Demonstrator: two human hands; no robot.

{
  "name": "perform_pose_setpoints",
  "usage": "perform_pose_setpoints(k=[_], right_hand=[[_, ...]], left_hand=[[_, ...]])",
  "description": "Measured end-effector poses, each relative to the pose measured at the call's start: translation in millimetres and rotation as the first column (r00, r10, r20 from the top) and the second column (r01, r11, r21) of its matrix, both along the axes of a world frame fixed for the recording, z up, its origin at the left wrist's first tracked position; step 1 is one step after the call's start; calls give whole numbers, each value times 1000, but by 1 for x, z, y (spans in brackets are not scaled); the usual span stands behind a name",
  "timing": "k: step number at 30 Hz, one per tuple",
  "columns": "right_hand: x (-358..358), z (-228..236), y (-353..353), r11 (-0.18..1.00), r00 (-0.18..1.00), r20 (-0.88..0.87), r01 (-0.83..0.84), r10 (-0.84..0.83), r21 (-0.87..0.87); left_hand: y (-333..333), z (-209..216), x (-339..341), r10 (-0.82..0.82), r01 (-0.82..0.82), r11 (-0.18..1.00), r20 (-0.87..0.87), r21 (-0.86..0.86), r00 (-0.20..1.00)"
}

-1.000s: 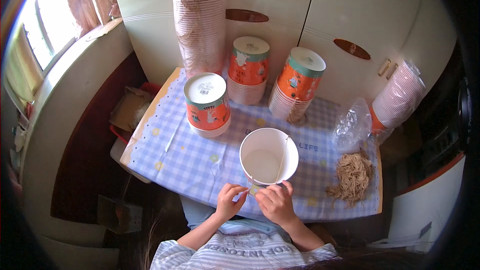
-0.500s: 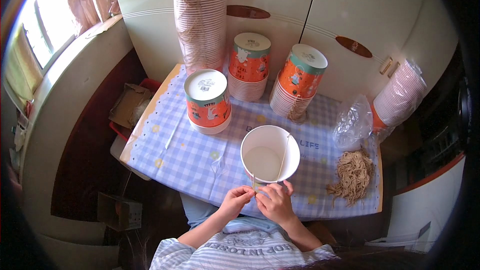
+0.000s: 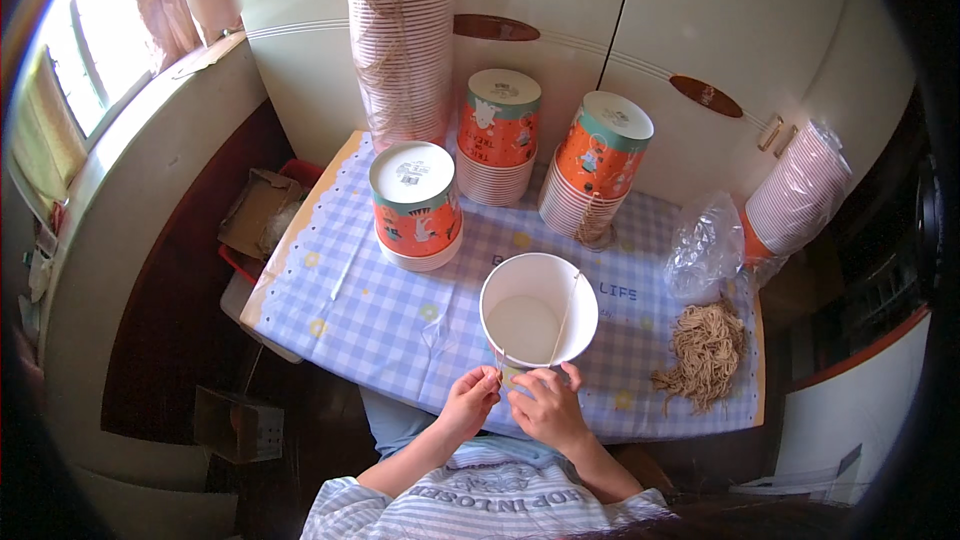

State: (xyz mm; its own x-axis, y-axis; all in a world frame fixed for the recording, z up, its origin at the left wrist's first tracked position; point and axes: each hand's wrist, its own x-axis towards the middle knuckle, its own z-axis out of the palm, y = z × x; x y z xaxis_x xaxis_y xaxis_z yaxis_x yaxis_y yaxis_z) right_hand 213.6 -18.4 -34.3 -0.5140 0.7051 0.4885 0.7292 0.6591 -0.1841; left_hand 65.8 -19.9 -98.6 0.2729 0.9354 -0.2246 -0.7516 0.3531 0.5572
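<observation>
An open white paper bucket [image 3: 510, 302] stands near the table's front edge, mouth up and tilted toward me. A thin beige cord [image 3: 565, 320] runs from the right part of its rim across the opening to my right hand [image 3: 550, 412]. That hand's fingers are curled over the cord at the near rim, one finger lifted. Just left of it, my left hand [image 3: 470, 402] pinches a short end of cord close to the front rim. Fingertips of both hands are close but slightly apart. The bucket's near outer side is mostly hidden by my hands.
A heap of beige cords [image 3: 708, 355] lies at the right, below a crumpled clear bag [image 3: 708, 245]. Upside-down orange buckets [image 3: 418, 225] stand in stacks behind, beside a tall wrapped stack [image 3: 402, 60]. Another wrapped stack [image 3: 800, 185] leans at the far right. A checked cloth [image 3: 380, 315] covers the table.
My left hand has shifted slightly left, opening a small gap between the fingertips, which were together before. My right hand has moved only a little; the bucket stays about where it was.
</observation>
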Motion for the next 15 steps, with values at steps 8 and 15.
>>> perform_pose_setpoints(k=[8,15], right_hand=[[5,-3,0,999,998,52,-38,38,0],[18,-8,8,1000,998,60,-25,25,-12]], left_hand=[[25,6,-6,91,-93,994,-26,-54,996],[39,14,-9,115,-123,990,-102,-73,988]])
